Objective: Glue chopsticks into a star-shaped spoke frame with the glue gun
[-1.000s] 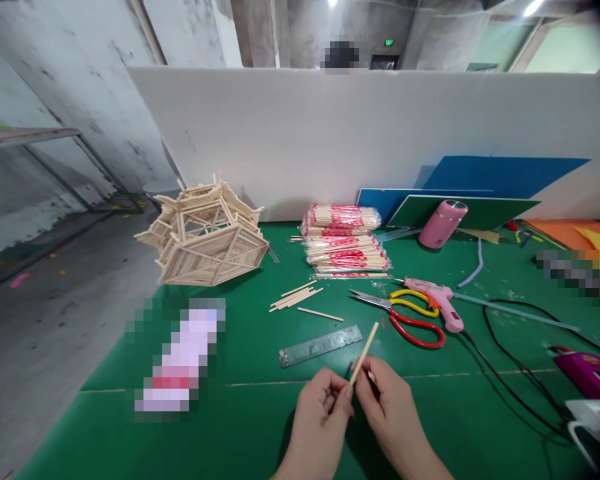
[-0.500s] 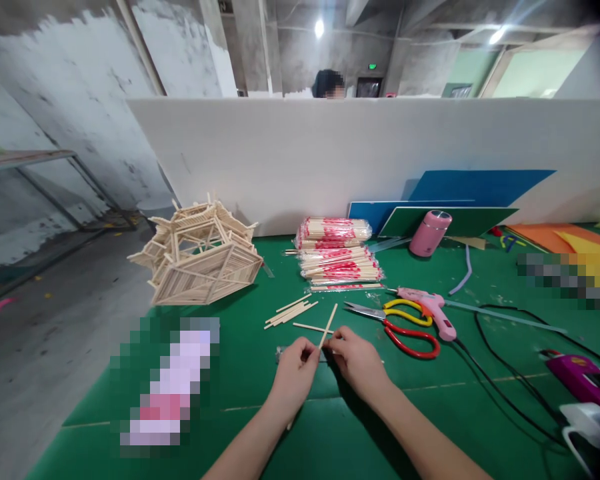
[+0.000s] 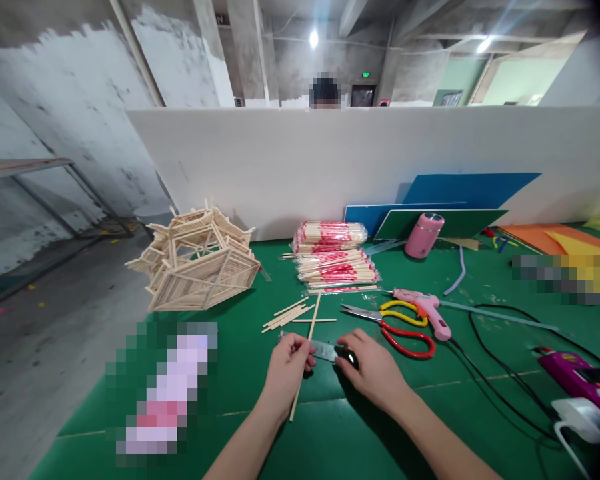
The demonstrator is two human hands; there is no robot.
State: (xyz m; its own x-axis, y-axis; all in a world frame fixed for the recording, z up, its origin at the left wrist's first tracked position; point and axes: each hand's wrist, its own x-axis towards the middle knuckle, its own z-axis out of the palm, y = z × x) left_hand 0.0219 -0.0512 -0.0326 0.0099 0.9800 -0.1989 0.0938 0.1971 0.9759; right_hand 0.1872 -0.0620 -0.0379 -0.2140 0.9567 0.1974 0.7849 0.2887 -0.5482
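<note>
At lower centre, we see the left hand (image 3: 286, 370) pinching a stick (image 3: 316, 315) between thumb and fingers, which leaves its upper end free beside the loose sticks (image 3: 286, 319). The right hand (image 3: 375, 363) curls at the right end of the ruler (image 3: 325, 350), perhaps to steady it; something dark fills the curl, and we cannot tell whether its fingers grip anything. Right of centre, the scissors (image 3: 364, 313) and glue gun (image 3: 429, 308) lie, we judge, within easy reach, while the model (image 3: 205, 283) sits at left, well apart from both hands.
</note>
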